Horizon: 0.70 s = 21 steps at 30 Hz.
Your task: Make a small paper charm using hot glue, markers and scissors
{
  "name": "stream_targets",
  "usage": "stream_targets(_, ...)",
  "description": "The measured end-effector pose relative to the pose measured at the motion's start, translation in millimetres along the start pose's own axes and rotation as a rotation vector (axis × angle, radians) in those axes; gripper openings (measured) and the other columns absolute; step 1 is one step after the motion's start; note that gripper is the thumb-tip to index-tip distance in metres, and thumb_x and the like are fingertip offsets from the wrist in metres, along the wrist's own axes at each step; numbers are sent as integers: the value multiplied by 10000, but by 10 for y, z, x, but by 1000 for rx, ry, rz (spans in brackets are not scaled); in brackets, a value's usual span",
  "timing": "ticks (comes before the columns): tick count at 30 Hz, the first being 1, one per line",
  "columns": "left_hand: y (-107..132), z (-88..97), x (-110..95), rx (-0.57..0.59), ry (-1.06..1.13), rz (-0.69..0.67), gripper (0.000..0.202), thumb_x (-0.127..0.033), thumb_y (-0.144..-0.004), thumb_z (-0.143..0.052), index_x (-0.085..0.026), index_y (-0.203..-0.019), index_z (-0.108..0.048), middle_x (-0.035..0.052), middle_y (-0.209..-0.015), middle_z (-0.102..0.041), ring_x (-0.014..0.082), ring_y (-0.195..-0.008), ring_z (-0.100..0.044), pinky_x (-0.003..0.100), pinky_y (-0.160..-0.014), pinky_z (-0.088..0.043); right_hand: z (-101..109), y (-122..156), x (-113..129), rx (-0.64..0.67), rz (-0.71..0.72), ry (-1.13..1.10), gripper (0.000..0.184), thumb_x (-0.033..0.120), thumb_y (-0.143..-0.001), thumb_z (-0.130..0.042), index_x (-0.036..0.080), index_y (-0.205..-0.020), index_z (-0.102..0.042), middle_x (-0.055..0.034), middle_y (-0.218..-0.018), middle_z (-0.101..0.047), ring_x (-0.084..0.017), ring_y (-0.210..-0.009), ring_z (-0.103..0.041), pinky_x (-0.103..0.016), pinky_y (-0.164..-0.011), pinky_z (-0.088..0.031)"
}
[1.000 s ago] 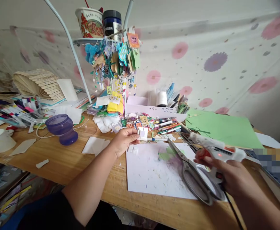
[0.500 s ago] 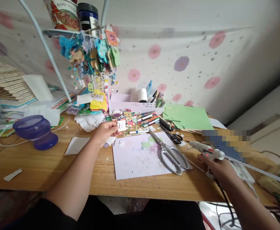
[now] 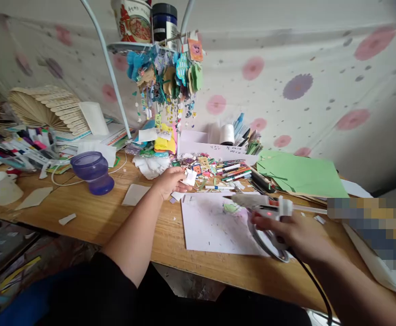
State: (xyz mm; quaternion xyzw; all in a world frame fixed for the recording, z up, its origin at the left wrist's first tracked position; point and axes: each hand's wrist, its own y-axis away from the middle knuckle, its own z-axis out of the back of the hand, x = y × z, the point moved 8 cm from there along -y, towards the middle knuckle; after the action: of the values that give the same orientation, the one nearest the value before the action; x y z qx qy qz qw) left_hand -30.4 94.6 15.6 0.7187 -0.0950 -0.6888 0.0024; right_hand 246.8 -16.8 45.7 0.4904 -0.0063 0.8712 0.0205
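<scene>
My left hand (image 3: 169,182) pinches a small white folded paper piece (image 3: 190,176) above the wooden table (image 3: 92,217), just left of a stained white sheet (image 3: 211,224). My right hand (image 3: 291,233) is wrapped round the grip of a white glue gun (image 3: 260,204) with a red light on it; its nozzle points left over the white sheet. Grey scissors (image 3: 269,242) lie on the sheet, partly hidden under my right hand and the gun. The gun's black cord (image 3: 315,285) runs back along my right forearm.
A purple bowl (image 3: 94,172) stands at the left. Pens (image 3: 233,172) and paper scraps litter the middle back. Green paper sheets (image 3: 299,174) lie at the right. A white box (image 3: 211,147) holds a thread spool and tools. Paper ornaments (image 3: 165,79) hang from a lamp stand.
My right hand has brought the glue gun leftwards from the table's right side to above the white sheet and scissors. My left hand keeps the paper piece in about the same place.
</scene>
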Motion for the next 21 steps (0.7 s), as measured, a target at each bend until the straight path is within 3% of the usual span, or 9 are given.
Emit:
stream_targets(2, -24, 46, 57, -26, -82, 32, 163, -192, -611, -645, -168, -628, -484, 23, -567, -630, 215, -516, -664, 219, -423, -434, -390, -137, 242, 172, 74, 54, 242, 379, -675, -700, 199, -836, -687, -36, -709, -688, -216, -649, -626, -312, -572, -485)
stream_targets(4, -45, 87, 89, -56, -136, 37, 165, -133, -588, -648, -165, -585, -487, 5, -525, -603, 198, -486, -647, 204, -408, -417, -634, -279, 331, 224, 92, 120, 165, 347, -701, -663, 196, -767, -655, -8, -619, -630, -187, -586, -580, -292, -533, -449)
stream_targets(7, -59, 112, 100, -74, -159, 28, 168, -87, -576, -645, -163, -562, -496, -8, -519, -588, 185, -508, -649, 202, -431, -436, -829, -426, 350, 264, 103, 157, 141, 325, -703, -649, 190, -678, -618, 15, -550, -552, -150, -517, -503, -268, -483, -388)
stream_targets(10, -49, 123, 74, -82, -132, 19, 161, -94, -597, -628, -168, -578, -487, -10, -530, -583, 181, -532, -652, 203, -444, -443, -842, -452, 386, 256, 131, 135, 147, 329, -697, -659, 187, -711, -624, 18, -590, -549, -130, -520, -477, -254, -476, -363)
stream_targets(16, -1, 50, -8, -23, 3, -12, 145, -142, -648, -588, -163, -579, -463, -18, -580, -550, 127, -562, -615, 252, -554, -511, -610, -360, 315, 17, 4, -134, 327, 456, -694, -648, 193, -888, -627, 51, -513, -476, -87, -389, -317, -239, -376, -244)
stream_targets(21, 10, -39, -16, 24, 82, -58, 168, -179, -617, -624, -157, -559, -467, -28, -594, -510, 95, -575, -547, 263, -593, -517, -631, -361, 413, -47, 192, 52, 288, 410, -711, -636, 198, -895, -696, -2, -538, -590, -164, -470, -493, -268, -403, -347)
